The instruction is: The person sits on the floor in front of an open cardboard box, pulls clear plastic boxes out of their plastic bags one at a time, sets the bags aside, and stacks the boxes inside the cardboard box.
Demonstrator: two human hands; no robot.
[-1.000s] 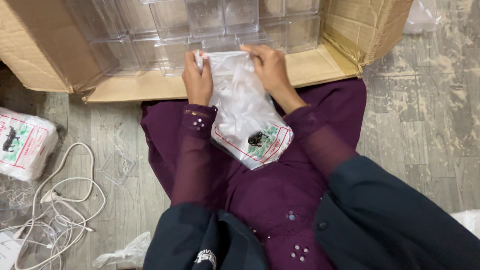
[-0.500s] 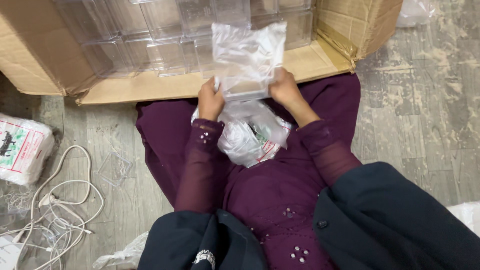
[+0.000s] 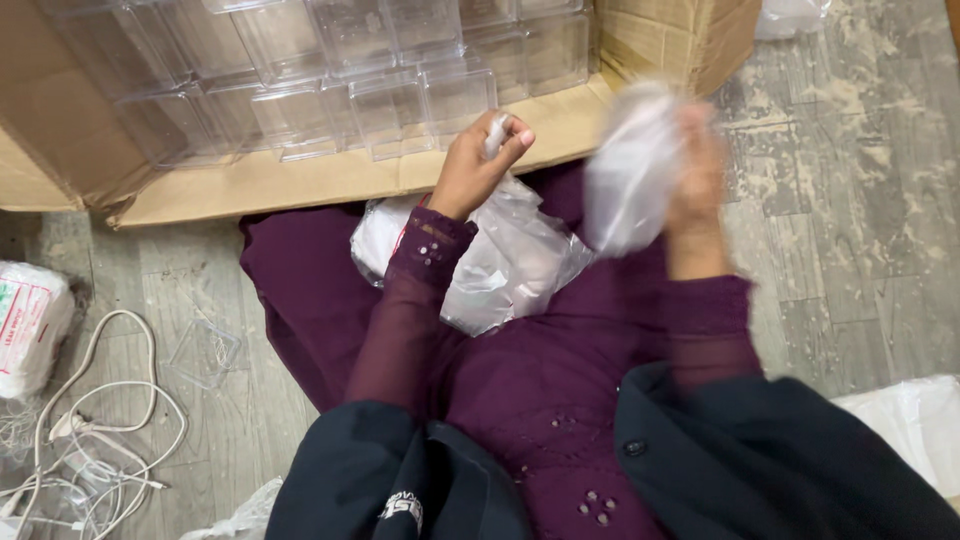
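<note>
Your left hand (image 3: 478, 160) pinches a small clear piece; your right hand (image 3: 695, 165), blurred, grips a plastic bag (image 3: 630, 170) that could slip free mid-swing.

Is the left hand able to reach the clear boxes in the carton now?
Probably yes: the left hand is just before the open cardboard carton, nothing between it and the clear plastic boxes, though its fingers already pinch something small.

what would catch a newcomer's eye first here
The right hand, blurred, grips a crumpled clear plastic bag right of centre. The left hand pinches something small above more clear bags heaped on the purple lap. Behind them, an open cardboard box is packed with clear plastic cases.
</note>
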